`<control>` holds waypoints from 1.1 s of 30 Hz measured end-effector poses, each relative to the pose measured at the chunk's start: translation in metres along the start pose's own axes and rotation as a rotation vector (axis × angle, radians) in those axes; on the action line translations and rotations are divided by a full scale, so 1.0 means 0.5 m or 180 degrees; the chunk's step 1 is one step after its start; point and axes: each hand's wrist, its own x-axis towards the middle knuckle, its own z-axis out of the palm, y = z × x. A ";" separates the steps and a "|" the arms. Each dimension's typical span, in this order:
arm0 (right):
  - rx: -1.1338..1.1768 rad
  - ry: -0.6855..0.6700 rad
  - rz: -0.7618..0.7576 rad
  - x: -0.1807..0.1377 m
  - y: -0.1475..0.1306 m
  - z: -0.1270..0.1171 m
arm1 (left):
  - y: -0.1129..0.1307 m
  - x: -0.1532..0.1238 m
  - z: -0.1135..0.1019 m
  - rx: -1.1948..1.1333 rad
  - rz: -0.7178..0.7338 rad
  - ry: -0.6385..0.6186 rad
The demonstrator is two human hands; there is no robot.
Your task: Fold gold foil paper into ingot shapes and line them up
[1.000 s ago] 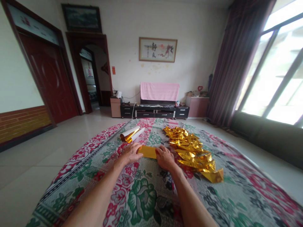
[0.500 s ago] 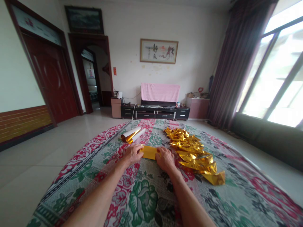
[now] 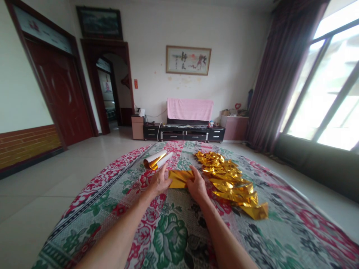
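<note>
A folded strip of shiny gold foil paper [image 3: 179, 179] lies flat on the patterned tablecloth [image 3: 171, 235] in front of me. My left hand [image 3: 160, 182] is at the strip's left end, thumb touching its edge and forefinger stretched away, apart from the thumb. At the other end, my right hand [image 3: 198, 184] has its thumb on the foil and its forefinger extended along the far side. The remaining fingers of both hands are partly hidden. Just right of my right hand, folded gold foil pieces [image 3: 234, 186] form a long overlapping row.
Curled gold sheets with white backs [image 3: 158, 160] lie beyond my left hand. The round table's edge curves around. Past it stand a low black cabinet [image 3: 183, 135] and a screen under a pink cloth [image 3: 190, 109]. A window with dark curtains [image 3: 276, 78] is at right.
Both hands have gone from closed fingers at the strip's ends to spread thumbs and forefingers. The strip stays almost in place, with more of its surface showing and darker reflections on it.
</note>
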 end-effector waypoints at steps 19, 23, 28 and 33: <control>0.2577 -0.0268 0.0608 -0.001 -0.016 0.001 | 0.014 0.008 -0.025 -0.2826 -0.0574 -0.0343; 0.3057 -0.0644 0.0972 -0.005 -0.022 -0.012 | 0.009 0.011 -0.024 -0.2713 -0.0559 -0.0045; 0.3487 -0.1176 0.0926 -0.008 -0.031 -0.026 | 0.010 0.009 -0.023 -0.2838 -0.0542 -0.0121; 0.3429 -0.1035 0.1222 -0.005 -0.021 -0.023 | 0.015 0.007 -0.024 -0.2875 -0.0538 -0.0191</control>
